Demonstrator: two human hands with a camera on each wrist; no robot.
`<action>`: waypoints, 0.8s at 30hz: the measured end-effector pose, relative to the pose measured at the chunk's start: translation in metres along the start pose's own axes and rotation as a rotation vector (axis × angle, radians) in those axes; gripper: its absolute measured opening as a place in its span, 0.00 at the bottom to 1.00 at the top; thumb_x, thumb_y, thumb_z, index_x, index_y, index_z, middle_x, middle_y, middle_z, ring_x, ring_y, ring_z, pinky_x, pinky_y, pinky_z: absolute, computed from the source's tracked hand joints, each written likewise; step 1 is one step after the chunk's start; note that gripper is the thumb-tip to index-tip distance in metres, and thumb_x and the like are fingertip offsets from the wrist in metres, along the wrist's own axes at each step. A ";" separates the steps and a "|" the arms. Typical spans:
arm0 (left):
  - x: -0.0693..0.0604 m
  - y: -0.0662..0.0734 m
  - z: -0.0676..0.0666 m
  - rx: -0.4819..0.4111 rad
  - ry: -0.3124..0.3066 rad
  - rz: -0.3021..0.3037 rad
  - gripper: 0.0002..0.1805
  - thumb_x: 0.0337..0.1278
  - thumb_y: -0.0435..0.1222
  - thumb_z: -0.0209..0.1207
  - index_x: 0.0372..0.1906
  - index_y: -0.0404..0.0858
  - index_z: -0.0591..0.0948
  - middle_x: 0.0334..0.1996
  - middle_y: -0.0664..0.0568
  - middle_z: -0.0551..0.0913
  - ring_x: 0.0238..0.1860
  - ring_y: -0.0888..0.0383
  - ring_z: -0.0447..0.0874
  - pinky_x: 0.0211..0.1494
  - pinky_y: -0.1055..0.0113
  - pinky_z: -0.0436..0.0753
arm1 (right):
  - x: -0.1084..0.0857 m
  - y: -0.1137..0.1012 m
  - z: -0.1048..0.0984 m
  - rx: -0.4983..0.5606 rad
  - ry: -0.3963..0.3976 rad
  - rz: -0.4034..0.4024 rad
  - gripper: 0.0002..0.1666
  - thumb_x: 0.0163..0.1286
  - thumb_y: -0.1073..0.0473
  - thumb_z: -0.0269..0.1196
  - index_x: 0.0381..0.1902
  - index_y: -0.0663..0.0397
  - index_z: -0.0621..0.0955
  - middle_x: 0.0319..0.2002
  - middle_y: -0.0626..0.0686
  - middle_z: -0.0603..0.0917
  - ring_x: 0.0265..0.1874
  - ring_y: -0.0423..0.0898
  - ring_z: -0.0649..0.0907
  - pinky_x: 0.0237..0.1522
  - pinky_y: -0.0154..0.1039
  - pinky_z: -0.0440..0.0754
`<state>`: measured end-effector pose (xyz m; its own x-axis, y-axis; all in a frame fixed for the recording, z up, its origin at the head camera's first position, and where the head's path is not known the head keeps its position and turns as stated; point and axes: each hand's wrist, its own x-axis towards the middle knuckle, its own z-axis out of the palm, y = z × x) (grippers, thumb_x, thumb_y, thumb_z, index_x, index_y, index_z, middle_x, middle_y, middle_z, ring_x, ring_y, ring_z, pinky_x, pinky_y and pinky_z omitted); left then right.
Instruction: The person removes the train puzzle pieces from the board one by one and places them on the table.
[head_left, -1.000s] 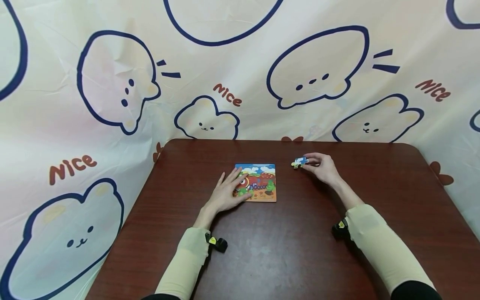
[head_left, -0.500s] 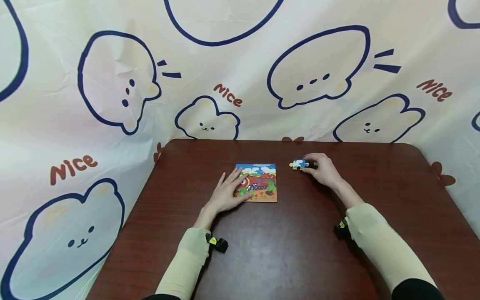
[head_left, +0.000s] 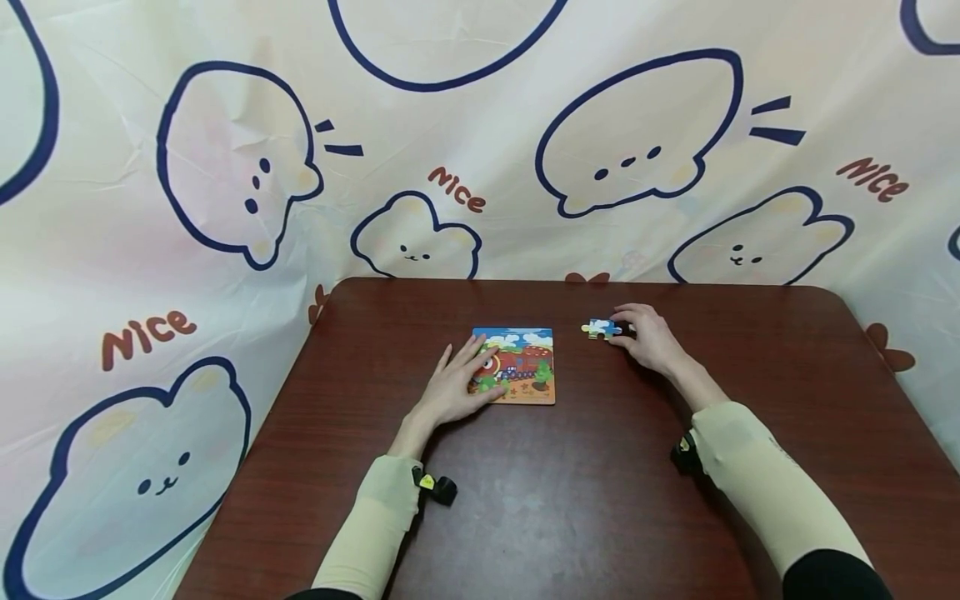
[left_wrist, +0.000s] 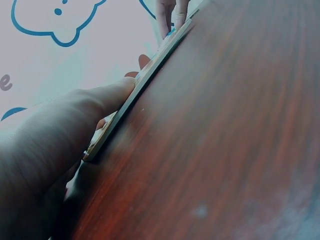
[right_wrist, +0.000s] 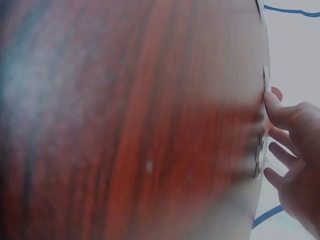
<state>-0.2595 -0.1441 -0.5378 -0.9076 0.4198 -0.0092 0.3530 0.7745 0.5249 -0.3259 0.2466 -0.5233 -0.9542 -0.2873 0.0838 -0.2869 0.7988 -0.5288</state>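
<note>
In the head view, a small square picture puzzle (head_left: 525,367) with a red train and blue sky lies flat on the table. My left hand (head_left: 450,390) rests on its left side with fingers spread; in the left wrist view the thumb (left_wrist: 117,94) touches the puzzle's edge. To the right, my right hand (head_left: 651,340) pinches the right end of a blue, white and yellow jigsaw piece (head_left: 600,328) between thumb and fingers. In the right wrist view a thin piece (right_wrist: 267,77) meets the thumb, and another thin edge (right_wrist: 259,155) shows near the lower fingers.
The dark brown wooden table (head_left: 510,500) reaches back to a pale curtain (head_left: 510,150) printed with cartoon outlines. Black wrist cameras, such as the left one (head_left: 442,490), sit on both forearms.
The jigsaw piece, tilted in my right hand a second ago, now lies flatter, its face turned up. It shifted slightly left, then back right. My left hand stays in place on the puzzle.
</note>
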 end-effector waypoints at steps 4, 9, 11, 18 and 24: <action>0.000 0.000 0.001 0.004 -0.002 -0.001 0.46 0.74 0.60 0.65 0.89 0.52 0.64 0.92 0.52 0.51 0.93 0.52 0.44 0.94 0.41 0.36 | 0.000 0.003 0.001 -0.001 -0.006 0.003 0.24 0.78 0.64 0.69 0.66 0.73 0.83 0.75 0.74 0.75 0.79 0.73 0.67 0.80 0.77 0.61; 0.000 -0.001 0.001 0.009 0.006 0.001 0.46 0.74 0.61 0.64 0.89 0.52 0.64 0.92 0.52 0.51 0.93 0.51 0.44 0.94 0.40 0.37 | 0.000 0.003 0.002 0.008 -0.013 -0.006 0.24 0.79 0.64 0.68 0.67 0.72 0.82 0.75 0.73 0.74 0.79 0.73 0.67 0.80 0.78 0.60; 0.000 0.000 0.001 0.009 0.005 0.002 0.46 0.74 0.61 0.64 0.89 0.51 0.63 0.92 0.52 0.51 0.93 0.51 0.43 0.94 0.40 0.37 | 0.000 0.003 0.002 0.010 -0.017 -0.006 0.24 0.79 0.64 0.68 0.68 0.71 0.82 0.76 0.72 0.74 0.79 0.73 0.67 0.80 0.78 0.60; 0.000 0.000 0.001 0.029 0.002 -0.003 0.45 0.78 0.59 0.61 0.90 0.50 0.60 0.93 0.50 0.48 0.94 0.51 0.41 0.94 0.41 0.37 | -0.001 0.003 0.001 0.004 -0.022 -0.006 0.25 0.80 0.64 0.67 0.70 0.69 0.82 0.77 0.72 0.73 0.80 0.72 0.66 0.81 0.77 0.59; 0.000 0.000 0.001 0.022 0.027 0.001 0.44 0.79 0.57 0.60 0.90 0.46 0.61 0.92 0.48 0.48 0.94 0.49 0.42 0.94 0.39 0.41 | -0.002 0.001 0.000 0.009 -0.008 -0.001 0.28 0.79 0.63 0.68 0.72 0.70 0.79 0.75 0.73 0.74 0.77 0.73 0.70 0.80 0.76 0.64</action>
<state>-0.2590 -0.1439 -0.5390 -0.9131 0.4075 0.0143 0.3581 0.7847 0.5060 -0.3244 0.2479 -0.5238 -0.9532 -0.2923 0.0772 -0.2868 0.7937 -0.5365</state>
